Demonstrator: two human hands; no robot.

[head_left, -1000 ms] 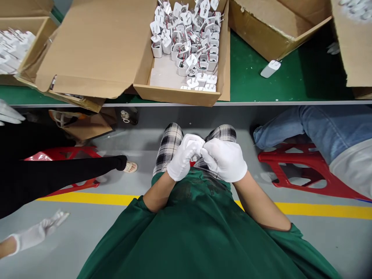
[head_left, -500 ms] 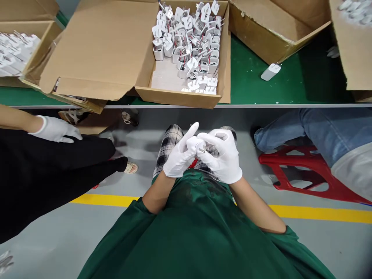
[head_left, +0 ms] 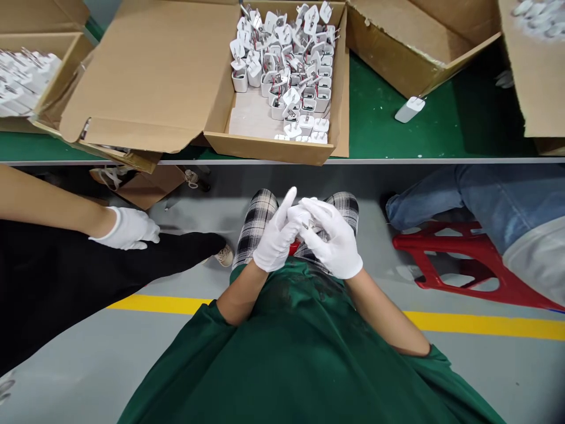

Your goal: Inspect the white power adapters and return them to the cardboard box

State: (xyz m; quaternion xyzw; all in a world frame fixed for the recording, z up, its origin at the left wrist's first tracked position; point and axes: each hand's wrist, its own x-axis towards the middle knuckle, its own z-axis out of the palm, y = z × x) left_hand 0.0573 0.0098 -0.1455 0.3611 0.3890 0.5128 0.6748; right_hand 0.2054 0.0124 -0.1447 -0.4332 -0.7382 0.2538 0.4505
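Fingers (head_left: pixel 309 207) of both gloved hands close on one small white charger part (head_left: pixel 303 215), held over the lap, below the worktop (head_left: pixel 379 126) edge. Left hand (head_left: pixel 277 241) cups it with one finger pointing up; right hand (head_left: pixel 335 241) pinches from above. Slick gloves could let it slip to the floor (head_left: pixel 212 206), and its wires may snag.
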